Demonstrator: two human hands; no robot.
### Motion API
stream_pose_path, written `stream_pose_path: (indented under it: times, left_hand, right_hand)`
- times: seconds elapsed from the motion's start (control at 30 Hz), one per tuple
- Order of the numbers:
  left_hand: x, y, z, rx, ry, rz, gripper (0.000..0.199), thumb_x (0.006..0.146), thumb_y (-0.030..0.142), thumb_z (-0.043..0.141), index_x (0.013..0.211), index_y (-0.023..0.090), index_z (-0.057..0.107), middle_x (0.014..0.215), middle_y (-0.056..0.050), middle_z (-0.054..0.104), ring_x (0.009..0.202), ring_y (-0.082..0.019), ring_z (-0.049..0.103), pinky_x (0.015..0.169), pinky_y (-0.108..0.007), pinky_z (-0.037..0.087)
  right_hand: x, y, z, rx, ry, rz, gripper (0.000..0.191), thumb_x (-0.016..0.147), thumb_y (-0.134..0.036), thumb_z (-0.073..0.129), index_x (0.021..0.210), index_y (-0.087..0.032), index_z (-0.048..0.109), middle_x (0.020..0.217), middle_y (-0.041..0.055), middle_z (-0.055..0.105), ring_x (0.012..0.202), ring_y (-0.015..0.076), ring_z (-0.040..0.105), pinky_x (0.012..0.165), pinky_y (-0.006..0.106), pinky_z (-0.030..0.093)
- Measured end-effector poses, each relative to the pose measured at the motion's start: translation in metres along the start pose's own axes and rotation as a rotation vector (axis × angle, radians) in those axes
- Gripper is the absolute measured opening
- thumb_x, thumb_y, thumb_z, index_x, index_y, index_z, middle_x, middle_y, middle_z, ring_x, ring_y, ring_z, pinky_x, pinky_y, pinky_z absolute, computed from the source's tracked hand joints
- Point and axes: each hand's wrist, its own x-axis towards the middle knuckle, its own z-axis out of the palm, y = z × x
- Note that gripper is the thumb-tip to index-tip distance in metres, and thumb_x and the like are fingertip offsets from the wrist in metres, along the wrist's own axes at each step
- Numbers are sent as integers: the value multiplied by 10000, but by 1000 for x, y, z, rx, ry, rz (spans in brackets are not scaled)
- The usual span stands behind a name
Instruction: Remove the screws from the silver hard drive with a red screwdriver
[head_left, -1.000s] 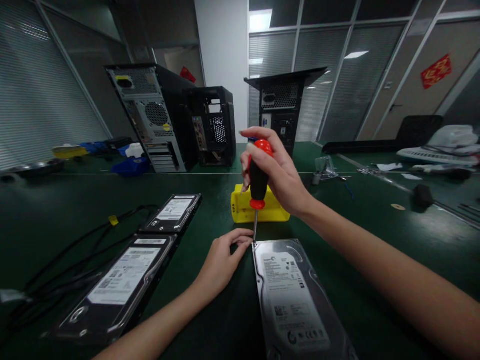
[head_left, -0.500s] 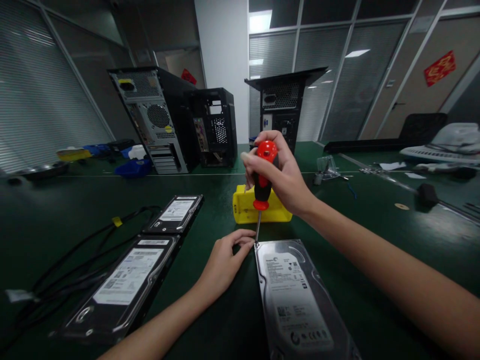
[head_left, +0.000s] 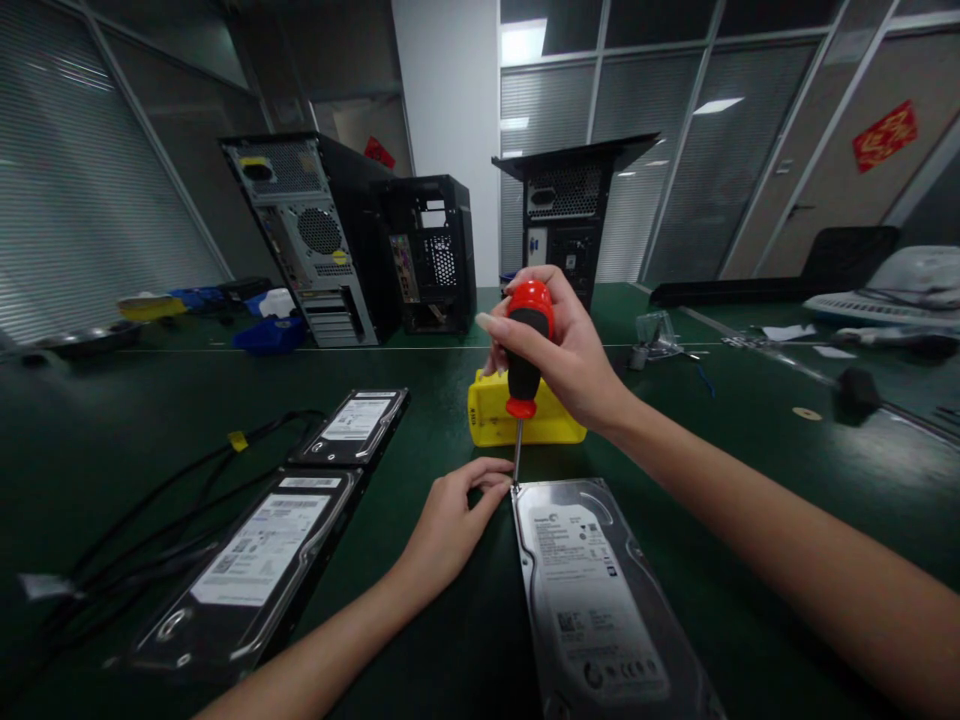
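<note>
The screwdriver (head_left: 523,375) stands nearly upright over the bench (head_left: 750,420), its long axis leaning slightly, red cap uppermost and to the right, tip pointing down. The tip is at the far left corner of the drive (head_left: 600,600), which lies flat, label up, its length running away from the person and its near end cut off by the lower edge of the view.

The right hand (head_left: 574,350) has its grip wrapped around the screwdriver's handle, thumb laid across it. The left hand (head_left: 457,510) is beside that same corner, fingers curled and fingertips gathered at the foot of the shaft; whether that grip pinches anything cannot be told. A yellow bin (head_left: 491,420) is just beyond the drive, partly behind the screwdriver.

Against half a second ago, the handle has turned: the red patch then facing the person is out of sight and black shows instead, and the thumb has shifted on it. The tip remains at the same corner, with the left hand and drive unchanged beside each other.
</note>
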Motion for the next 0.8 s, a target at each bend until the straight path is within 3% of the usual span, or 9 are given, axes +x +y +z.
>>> stream_pose_path:
  times: [0.1, 0.2, 0.37, 0.47, 0.6, 0.7, 0.8]
  left_hand:
    - [0, 0, 0, 2, 5, -6, 231, 842, 213, 537, 1031, 125, 637, 935, -55, 709, 877, -171, 652, 818, -259, 463]
    - [-1, 0, 0, -4, 3, 0, 227, 845, 217, 535, 1030, 132, 637, 935, -49, 707, 872, -167, 651, 812, -256, 464]
    - [-2, -1, 0, -10, -12, 3, 216, 859, 232, 521, 1022, 156, 640, 943, -33, 709, 884, -162, 650, 807, -246, 461]
    - [-1, -1, -1, -13, -16, 4, 214, 862, 230, 515, 1021, 160, 640, 952, -31, 709, 894, -159, 647, 805, -239, 459]
    - [-1, -1, -1, -16, -11, 13, 211, 860, 222, 513, 1019, 161, 638, 955, -29, 710, 897, -157, 646, 817, -237, 457]
    - [0, -1, -1, -16, -12, 8, 216, 858, 226, 510, 1019, 160, 636, 946, -33, 713, 891, -163, 649, 812, -243, 460]
    - [0, -1, 0, -11, -11, -3, 222, 851, 229, 511, 1019, 156, 637, 948, -42, 714, 895, -172, 650, 815, -254, 463]
  right_hand:
    - [0, -1, 0, 68, -40, 29, 234, 851, -324, 540, 1024, -250, 402, 747, -51, 480, 548, 62, 510, 520, 209, 500]
    - [0, -3, 0, 107, -82, 75, 213, 899, -349, 436, 1069, -222, 455, 793, -23, 479, 604, 71, 529, 540, 207, 512]
    - [0, -6, 1, 30, -5, 52, 216, 812, -276, 603, 946, -201, 450, 819, -31, 502, 639, 65, 562, 605, 210, 535]
    - [0, -7, 2, 22, 25, 32, 303, 768, -236, 651, 901, -217, 379, 849, -42, 520, 589, 55, 560, 556, 213, 527]
    - [0, -6, 1, 43, 2, 38, 224, 832, -315, 558, 976, -234, 407, 757, -50, 477, 505, 56, 494, 472, 205, 469]
    - [-1, -4, 0, 88, -17, 22, 194, 885, -338, 443, 1047, -234, 461, 779, -26, 466, 542, 73, 507, 514, 228, 476]
    - [-1, -3, 0, 41, -36, 46, 205, 886, -334, 469, 1053, -217, 480, 739, -27, 464, 600, 84, 524, 570, 224, 497]
